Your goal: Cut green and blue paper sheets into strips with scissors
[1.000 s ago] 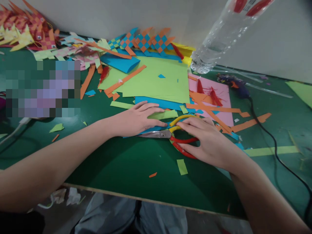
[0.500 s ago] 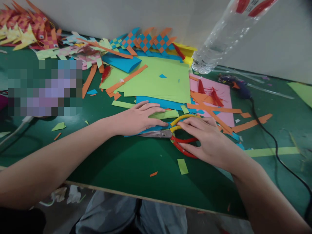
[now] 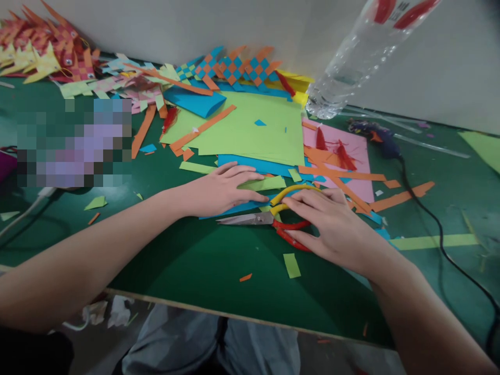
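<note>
My left hand (image 3: 221,190) lies flat with its fingers stretched over a blue paper strip (image 3: 230,209) on the table, beside a light green paper strip (image 3: 273,183). My right hand (image 3: 332,225) is wrapped round the red and yellow handles of a pair of scissors (image 3: 250,219). The blades are closed together and point left, just in front of the blue strip's near edge. Behind both hands lies a stack of light green paper sheets (image 3: 253,125), with more blue paper (image 3: 253,164) under it.
Woven paper fish (image 3: 234,66) stand along the wall, with more at the far left. A plastic bottle (image 3: 344,73) leans at the back right. Pink paper (image 3: 361,156) with red tassels, a glue gun (image 3: 377,138) with black cable, and orange scraps lie right. A blurred-out patch is left.
The scissors have shifted slightly left and towards me, and their blades now show clear of the blue strip's edge. My left hand has stayed in place.
</note>
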`<state>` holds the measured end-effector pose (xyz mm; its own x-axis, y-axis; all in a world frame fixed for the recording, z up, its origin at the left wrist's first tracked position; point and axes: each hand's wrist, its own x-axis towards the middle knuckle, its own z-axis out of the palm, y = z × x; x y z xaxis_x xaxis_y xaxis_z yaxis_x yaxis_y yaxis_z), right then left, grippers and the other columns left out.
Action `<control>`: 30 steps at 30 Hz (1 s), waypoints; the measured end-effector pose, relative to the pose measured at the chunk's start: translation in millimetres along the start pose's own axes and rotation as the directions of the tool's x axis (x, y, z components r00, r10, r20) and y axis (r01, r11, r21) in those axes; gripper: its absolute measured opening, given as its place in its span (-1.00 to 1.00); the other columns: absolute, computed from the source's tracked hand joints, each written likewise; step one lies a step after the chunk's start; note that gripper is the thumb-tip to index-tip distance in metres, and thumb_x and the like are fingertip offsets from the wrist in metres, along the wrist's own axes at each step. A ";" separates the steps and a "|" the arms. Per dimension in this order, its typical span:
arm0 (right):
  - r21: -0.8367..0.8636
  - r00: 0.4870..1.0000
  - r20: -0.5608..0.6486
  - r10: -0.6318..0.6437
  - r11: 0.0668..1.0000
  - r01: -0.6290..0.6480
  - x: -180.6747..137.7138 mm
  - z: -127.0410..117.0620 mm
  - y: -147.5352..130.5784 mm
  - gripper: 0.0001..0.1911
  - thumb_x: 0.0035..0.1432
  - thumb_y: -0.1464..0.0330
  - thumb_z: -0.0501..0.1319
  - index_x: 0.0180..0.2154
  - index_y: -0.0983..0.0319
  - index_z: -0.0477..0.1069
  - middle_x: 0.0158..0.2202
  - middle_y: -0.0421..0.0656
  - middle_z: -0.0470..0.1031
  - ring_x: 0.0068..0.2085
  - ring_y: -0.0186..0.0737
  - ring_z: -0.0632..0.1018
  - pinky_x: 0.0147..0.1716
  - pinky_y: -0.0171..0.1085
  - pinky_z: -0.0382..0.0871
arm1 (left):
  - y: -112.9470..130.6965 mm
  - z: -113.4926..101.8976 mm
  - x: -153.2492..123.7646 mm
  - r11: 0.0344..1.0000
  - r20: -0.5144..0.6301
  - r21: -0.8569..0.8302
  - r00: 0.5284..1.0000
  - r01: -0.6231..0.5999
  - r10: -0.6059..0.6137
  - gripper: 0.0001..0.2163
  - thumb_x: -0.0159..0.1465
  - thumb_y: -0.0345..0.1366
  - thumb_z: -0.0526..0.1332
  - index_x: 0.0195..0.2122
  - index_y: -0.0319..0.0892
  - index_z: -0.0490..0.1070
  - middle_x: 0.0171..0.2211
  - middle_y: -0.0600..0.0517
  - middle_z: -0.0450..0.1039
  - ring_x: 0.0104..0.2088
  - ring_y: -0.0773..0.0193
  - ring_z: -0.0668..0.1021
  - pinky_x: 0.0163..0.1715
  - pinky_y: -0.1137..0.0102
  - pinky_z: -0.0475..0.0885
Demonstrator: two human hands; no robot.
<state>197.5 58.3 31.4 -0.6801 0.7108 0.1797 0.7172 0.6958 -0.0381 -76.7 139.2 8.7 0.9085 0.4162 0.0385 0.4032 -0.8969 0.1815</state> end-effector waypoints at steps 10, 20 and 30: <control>0.125 0.995 0.076 0.066 0.989 -0.075 -10.7 -3.9 2.1 -0.68 0.33 0.18 0.18 0.02 0.20 0.34 0.00 -0.02 0.55 0.01 0.04 0.55 0.03 0.00 0.26 | -2.1 6.3 0.7 0.999 -0.086 -0.004 0.996 0.040 -0.040 -0.63 0.53 -0.32 -0.04 0.29 0.06 0.34 0.40 -0.10 0.12 0.41 -0.03 0.14 0.35 -0.08 0.08; 0.106 0.981 0.121 0.150 0.981 -0.163 -22.5 -6.8 14.0 -0.64 0.27 0.12 0.18 0.02 0.15 0.29 0.02 0.01 0.53 0.12 0.18 0.53 0.09 0.08 0.25 | -3.7 9.9 6.1 0.993 -0.341 0.066 0.937 0.099 -0.071 -0.62 0.53 -0.33 -0.11 0.21 -0.19 0.39 0.20 -0.14 0.42 0.29 0.06 0.33 0.37 -0.02 0.06; 0.112 0.975 0.106 0.197 0.972 -0.208 -21.2 -7.0 13.2 -0.65 0.23 0.11 0.20 -0.03 0.14 0.31 0.02 0.02 0.54 0.08 0.19 0.55 0.02 0.08 0.30 | -16.4 4.4 -4.0 0.998 -0.132 -0.039 0.990 0.047 -0.052 -0.61 0.54 -0.25 -0.07 0.30 -0.05 0.33 0.34 -0.13 0.23 0.36 -0.03 0.17 0.31 -0.02 0.15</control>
<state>222.4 51.7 34.0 -0.5379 0.8406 0.0632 0.8215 0.5396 -0.1842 -86.4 151.6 1.2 0.8639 0.4781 0.1580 0.4410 -0.8699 0.2210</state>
